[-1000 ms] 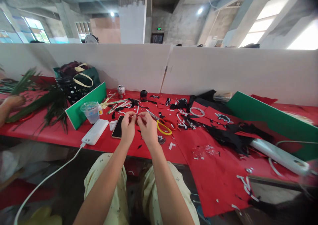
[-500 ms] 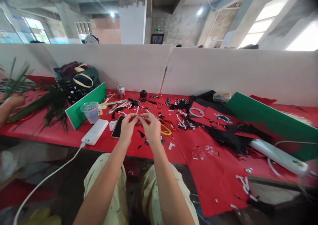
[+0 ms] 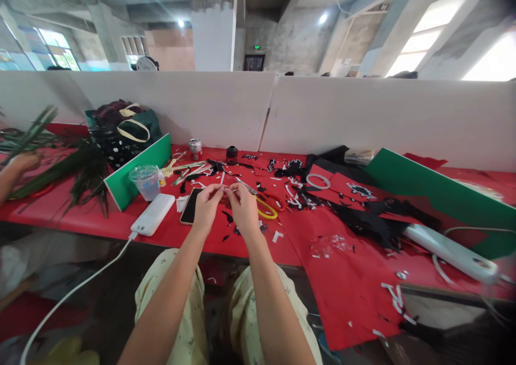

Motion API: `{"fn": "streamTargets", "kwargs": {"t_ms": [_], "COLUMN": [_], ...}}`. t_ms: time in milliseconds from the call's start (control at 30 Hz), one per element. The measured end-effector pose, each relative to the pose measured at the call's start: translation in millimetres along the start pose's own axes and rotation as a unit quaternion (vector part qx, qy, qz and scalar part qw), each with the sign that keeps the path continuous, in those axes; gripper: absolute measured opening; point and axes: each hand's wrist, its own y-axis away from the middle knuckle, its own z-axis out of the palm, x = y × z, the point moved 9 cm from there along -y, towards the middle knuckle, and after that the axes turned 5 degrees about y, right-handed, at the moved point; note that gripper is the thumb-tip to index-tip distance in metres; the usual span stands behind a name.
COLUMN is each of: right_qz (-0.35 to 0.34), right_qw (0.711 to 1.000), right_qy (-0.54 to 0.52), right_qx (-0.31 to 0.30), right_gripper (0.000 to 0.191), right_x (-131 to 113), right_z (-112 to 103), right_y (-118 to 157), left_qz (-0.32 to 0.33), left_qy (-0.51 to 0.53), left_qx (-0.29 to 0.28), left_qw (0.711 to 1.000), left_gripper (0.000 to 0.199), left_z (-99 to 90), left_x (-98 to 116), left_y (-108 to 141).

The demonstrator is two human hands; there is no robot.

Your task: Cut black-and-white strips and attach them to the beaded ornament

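Note:
Above the red table cover (image 3: 237,247), my left hand (image 3: 208,204) and my right hand (image 3: 243,202) meet fingertip to fingertip. Each pinches something too small to make out between thumb and fingers. A dark-screened phone (image 3: 191,206) lies beside my left hand. Yellow-handled scissors (image 3: 266,210) rest just right of my right hand, their blades partly behind its fingers. Black and white scraps (image 3: 296,198) are scattered to the right and beyond both hands.
A white power bank (image 3: 153,214), a plastic cup (image 3: 145,181) and a green board (image 3: 135,171) are on the left. Further right are a white ring (image 3: 318,181), black cloth (image 3: 368,225) and another green board (image 3: 435,198). Another person's hand (image 3: 24,162) holds long green leaves at far left.
The other person's hand and leaves at far left have shifted slightly. My hands keep nearly the same pinched pose, and the view has moved a little.

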Motion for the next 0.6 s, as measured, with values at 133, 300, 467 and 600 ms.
{"fn": "streamTargets", "kwargs": {"t_ms": [133,300,467,600], "right_qz": [0.017,0.072,0.104,0.114], "right_qw": [0.997,0.967,0.942,0.934], "right_qy": [-0.069,-0.226,-0.300,-0.320], "right_qx": [-0.027,-0.093,-0.111,-0.112], "right_gripper": [0.022,0.030,0.029,0.025], "right_x": [0,-1,-1,-3], "right_z": [5,17,16,13], "right_y": [0,1,2,4], "left_qz": [-0.039,-0.112,-0.147,-0.141], "left_qy": [0.070,0.172,0.192,0.180], "left_qx": [-0.012,-0.094,-0.161,-0.192], "left_qw": [0.997,0.974,0.957,0.954], "left_gripper": [0.017,0.014,0.017,0.018], "left_z": [-0.5,11.4,20.9,24.5], "left_x": [-3,-8,-10,-11], "left_y": [-1,-2,2,3]}}
